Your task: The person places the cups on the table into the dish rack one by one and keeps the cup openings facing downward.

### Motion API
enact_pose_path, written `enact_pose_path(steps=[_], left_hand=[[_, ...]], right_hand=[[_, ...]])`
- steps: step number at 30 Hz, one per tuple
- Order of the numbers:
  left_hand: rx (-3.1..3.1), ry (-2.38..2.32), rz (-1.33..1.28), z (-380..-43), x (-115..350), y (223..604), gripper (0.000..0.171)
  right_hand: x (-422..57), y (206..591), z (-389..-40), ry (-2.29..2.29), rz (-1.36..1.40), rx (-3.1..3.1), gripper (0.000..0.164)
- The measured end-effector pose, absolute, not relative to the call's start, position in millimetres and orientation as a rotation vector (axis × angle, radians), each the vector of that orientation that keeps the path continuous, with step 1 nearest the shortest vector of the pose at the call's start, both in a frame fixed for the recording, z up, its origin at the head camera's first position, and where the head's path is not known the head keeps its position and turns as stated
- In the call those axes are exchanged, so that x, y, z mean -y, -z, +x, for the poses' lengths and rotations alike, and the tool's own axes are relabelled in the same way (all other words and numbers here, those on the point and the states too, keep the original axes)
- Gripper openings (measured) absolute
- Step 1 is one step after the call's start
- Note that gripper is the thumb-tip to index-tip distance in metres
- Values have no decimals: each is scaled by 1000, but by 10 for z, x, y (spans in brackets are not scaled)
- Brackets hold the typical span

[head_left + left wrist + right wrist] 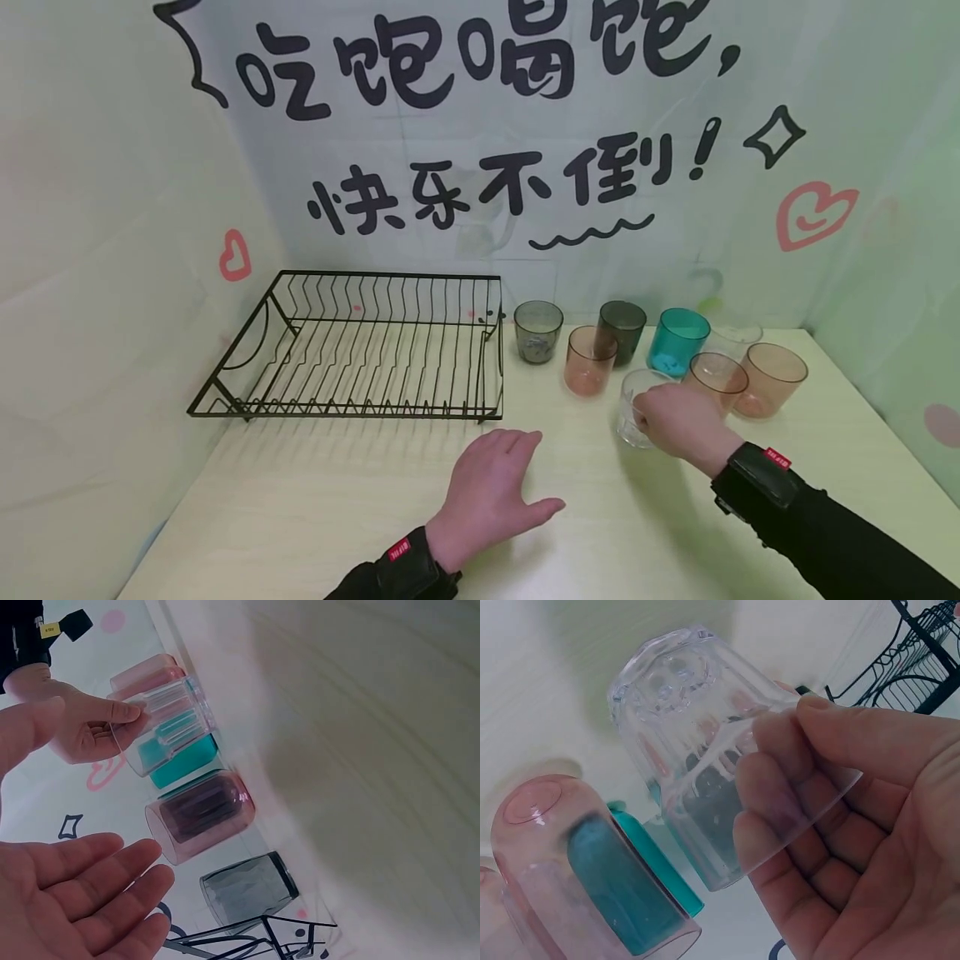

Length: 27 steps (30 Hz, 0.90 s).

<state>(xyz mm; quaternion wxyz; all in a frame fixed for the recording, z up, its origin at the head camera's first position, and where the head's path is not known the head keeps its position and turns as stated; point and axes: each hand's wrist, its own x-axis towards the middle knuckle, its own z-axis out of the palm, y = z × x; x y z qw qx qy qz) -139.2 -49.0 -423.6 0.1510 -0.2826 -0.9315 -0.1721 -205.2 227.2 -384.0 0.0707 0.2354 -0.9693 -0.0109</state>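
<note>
My right hand [688, 423] pinches a clear, faceted drinking glass [679, 727] near its rim, thumb on one side and curled fingers on the other. In the head view the glass stands upright; whether its base touches the table cannot be told. Close to the right hand are two pink-orange glasses [772, 379], a teal glass [677, 346] and another clear glass [735, 335], partly hidden. My left hand [491, 492] hovers in front of the rack with fingers spread and holds nothing. Its palm [67, 900] shows in the left wrist view.
A black wire dish rack [345, 408] stands at the left back of the table [300, 500]. To its right are a grey glass [537, 333], a pink glass [588, 371] and a dark glass [626, 329]. Behind hangs a printed cloth [465, 133].
</note>
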Motion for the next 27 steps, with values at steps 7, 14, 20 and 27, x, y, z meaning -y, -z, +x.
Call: enact_pose_path(steps=[7, 14, 20, 27], left_hand=[[2724, 510, -825, -1416, 495, 4147, 69], [2779, 474, -846, -1465, 509, 3987, 63], [2827, 391, -861, -1531, 540, 3860, 54], [2870, 378, -836, -1573, 544, 3737, 46]], right_hand=[[-2301, 3793, -1982, -121, 766, 2853, 33], [-2297, 3627, -1872, -305, 762, 2896, 18], [-2275, 3443, -1767, -377, 771, 2882, 14], [-2241, 3314, -1687, -531, 781, 2861, 11]])
